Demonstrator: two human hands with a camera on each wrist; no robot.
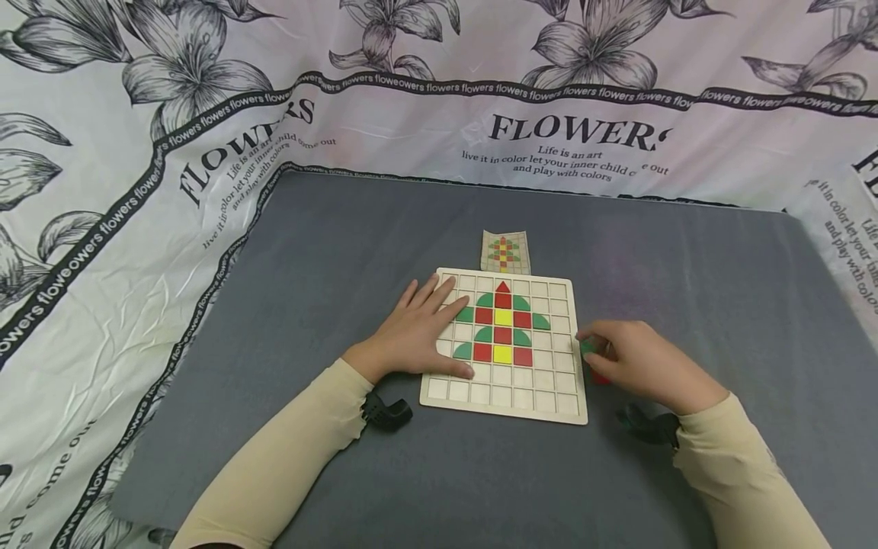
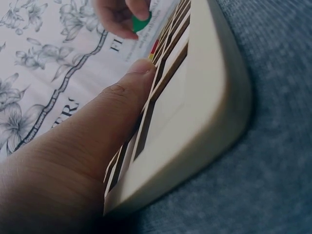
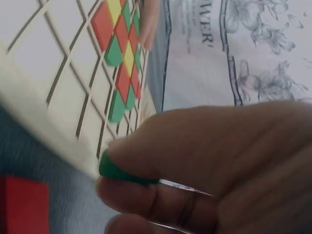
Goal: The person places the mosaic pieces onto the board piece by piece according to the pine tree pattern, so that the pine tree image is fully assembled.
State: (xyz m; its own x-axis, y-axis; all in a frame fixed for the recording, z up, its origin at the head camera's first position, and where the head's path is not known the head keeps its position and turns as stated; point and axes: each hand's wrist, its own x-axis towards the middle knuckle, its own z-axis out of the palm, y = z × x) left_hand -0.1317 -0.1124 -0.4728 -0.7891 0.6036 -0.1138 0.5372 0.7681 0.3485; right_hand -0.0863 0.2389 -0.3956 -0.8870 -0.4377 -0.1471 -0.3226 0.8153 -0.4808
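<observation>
A pale wooden grid board (image 1: 542, 400) lies on the grey table, with red, yellow and green tiles set in its cells in a tree-like pattern. My left hand (image 1: 418, 335) rests spread over the board's left side, its thumb (image 2: 117, 102) lying along the lower cells. Just past the board's right edge, my right hand (image 1: 638, 358) pinches a green quarter-round tile (image 3: 119, 171) between thumb and fingers. Below that hand a red square tile (image 3: 27, 204) lies on the table beside the board, partly covered in the head view.
A small pattern card (image 1: 505, 252) with a printed tree figure lies against the board's far edge. The grey table (image 1: 357, 236) spreads out around the board. A white flower-print cloth (image 1: 411, 130) hangs behind and at the sides.
</observation>
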